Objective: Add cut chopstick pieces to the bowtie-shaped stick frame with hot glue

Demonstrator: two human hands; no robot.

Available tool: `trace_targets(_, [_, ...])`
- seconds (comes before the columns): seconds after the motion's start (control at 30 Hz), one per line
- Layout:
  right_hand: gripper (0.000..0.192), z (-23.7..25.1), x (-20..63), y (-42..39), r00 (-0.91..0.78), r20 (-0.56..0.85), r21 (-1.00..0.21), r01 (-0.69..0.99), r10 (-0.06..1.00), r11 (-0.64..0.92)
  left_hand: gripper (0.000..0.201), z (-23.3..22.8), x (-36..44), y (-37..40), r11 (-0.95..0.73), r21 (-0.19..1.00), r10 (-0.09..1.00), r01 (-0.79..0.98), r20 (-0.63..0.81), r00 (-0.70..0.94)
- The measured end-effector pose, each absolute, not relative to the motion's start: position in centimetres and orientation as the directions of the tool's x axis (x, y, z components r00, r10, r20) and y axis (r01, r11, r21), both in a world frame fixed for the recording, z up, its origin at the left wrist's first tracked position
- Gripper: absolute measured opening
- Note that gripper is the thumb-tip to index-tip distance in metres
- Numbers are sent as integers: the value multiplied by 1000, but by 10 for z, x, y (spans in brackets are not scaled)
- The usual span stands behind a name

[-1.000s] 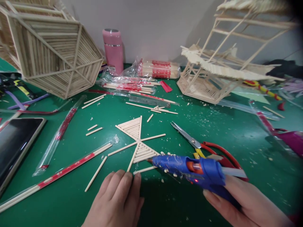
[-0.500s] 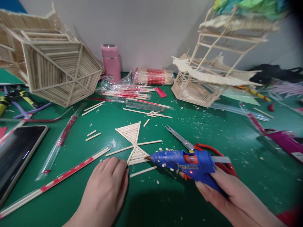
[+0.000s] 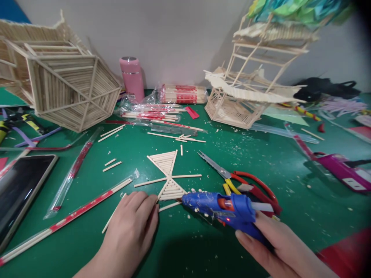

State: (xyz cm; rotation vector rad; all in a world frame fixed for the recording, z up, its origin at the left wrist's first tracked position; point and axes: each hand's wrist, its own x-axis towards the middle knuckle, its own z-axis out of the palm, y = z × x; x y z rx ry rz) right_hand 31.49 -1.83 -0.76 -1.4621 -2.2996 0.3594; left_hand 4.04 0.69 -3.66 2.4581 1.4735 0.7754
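My right hand grips a blue hot glue gun with a lit red light and a glue stick out of its back. Its nozzle points left, at the lower edge of a wooden stick frame. Two opposite triangles of this frame are filled with short sticks, and a crossing stick reaches out on both sides. With fingers closed together, my left hand pinches the frame's lower left corner; the fingertips are partly hidden. A loose stick lies just below the frame, partly behind the nozzle. Another stick shows beside my left hand.
Red-handled scissors lie behind the glue gun. Large stick models stand at left and right. A pink bottle, bundled sticks, a phone, a bagged stick strip and a purple tool surround the work.
The stick frame has turned slightly clockwise under my left hand. The glue gun's nozzle has moved a little down along its lower edge. The camera view has shifted slightly.
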Motion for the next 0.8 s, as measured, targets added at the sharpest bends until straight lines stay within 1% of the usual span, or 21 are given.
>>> trace_targets(0.1, [29,0,302,-16,-375,208,-411,805,903,429,19,-38,40,5,-506,385,854,772,349,385])
trace_targets(0.2, [16,7,291,-14,-372,257,-416,790,892,450,21,-41,38,3,-533,375,838,758,358,412])
trace_targets(0.27, [11,11,285,-13,-378,285,-415,779,881,469,21,-43,36,2,-554,375,826,743,363,432])
trace_targets(0.33, [11,13,281,-12,-396,292,-416,767,871,488,24,-44,34,2,-558,382,825,736,353,442])
trace_targets(0.43, [18,14,277,-12,-409,280,-412,767,869,493,27,-46,32,2,-550,397,832,734,330,445])
trace_targets(0.5, [22,14,277,-12,-397,278,-387,787,875,480,28,-46,32,1,-539,412,841,734,310,443])
trace_targets(0.6, [20,14,279,-11,-385,285,-352,810,878,469,30,-46,30,1,-523,451,852,724,293,433])
trace_targets(0.7, [18,11,284,-10,-385,280,-354,810,880,467,31,-45,27,1,-492,491,870,719,266,415])
trace_targets(0.77, [19,6,288,-9,-385,268,-349,816,883,461,32,-42,24,1,-472,484,882,736,259,394])
trace_targets(0.8, [20,4,289,-9,-384,259,-345,820,886,456,32,-40,23,1,-465,469,885,751,278,374])
